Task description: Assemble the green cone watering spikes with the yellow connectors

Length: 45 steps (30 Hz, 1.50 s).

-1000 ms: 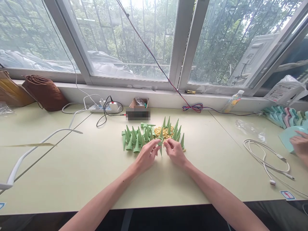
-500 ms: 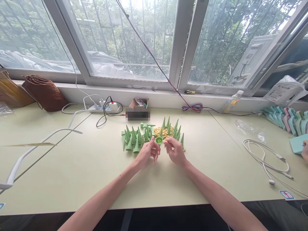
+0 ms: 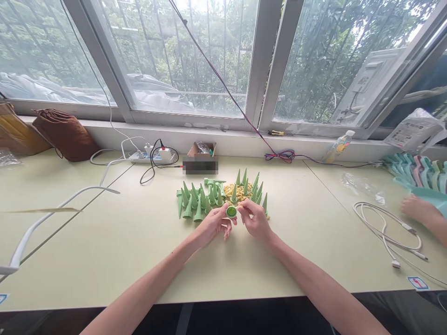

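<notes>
Thumb and fingers of my left hand [image 3: 213,226] hold a green plastic watering spike [image 3: 231,212], its round open end turned up toward me. Close by on its right, my right hand [image 3: 255,219] is closed in a pinch; something small and yellowish seems to be at the fingertips, too small to name. Beyond my left hand stand and lie several more green spikes [image 3: 198,209], some on their wide ends. A heap of small yellow pieces [image 3: 238,191] lies behind my hands, with further green spikes [image 3: 256,188] along its right side.
A power strip [image 3: 153,157] and a small cardboard box [image 3: 201,150] stand by the window wall. A coiled white cable [image 3: 384,228] lies at right, near another person's hand [image 3: 421,209] and teal plastic pieces [image 3: 424,193]. A bottle [image 3: 338,146] leans at the back.
My left hand has brought the spike slightly lower, its opening facing me more. My right hand stays nearly in place. The other person's hand has reached further in from the right.
</notes>
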Each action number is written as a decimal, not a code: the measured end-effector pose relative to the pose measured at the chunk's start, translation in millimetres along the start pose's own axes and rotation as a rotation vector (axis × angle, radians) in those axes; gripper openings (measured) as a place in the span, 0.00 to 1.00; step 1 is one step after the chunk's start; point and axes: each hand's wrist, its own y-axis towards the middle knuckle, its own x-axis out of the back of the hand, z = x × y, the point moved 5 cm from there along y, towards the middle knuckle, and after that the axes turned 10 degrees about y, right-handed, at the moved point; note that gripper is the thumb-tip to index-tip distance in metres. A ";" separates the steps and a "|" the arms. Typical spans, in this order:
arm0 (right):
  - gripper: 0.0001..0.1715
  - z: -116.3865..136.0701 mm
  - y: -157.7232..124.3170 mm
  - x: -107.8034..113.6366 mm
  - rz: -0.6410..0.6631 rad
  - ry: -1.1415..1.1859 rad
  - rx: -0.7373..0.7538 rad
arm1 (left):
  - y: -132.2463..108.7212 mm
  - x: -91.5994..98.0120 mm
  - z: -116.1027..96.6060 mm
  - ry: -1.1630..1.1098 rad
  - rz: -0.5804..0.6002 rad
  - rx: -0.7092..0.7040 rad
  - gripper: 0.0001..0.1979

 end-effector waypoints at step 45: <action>0.18 -8.6 2.1 -0.5 -0.010 0.032 -0.150 | -10.7 11.6 -23.2 1.003 -0.571 -0.502 0.15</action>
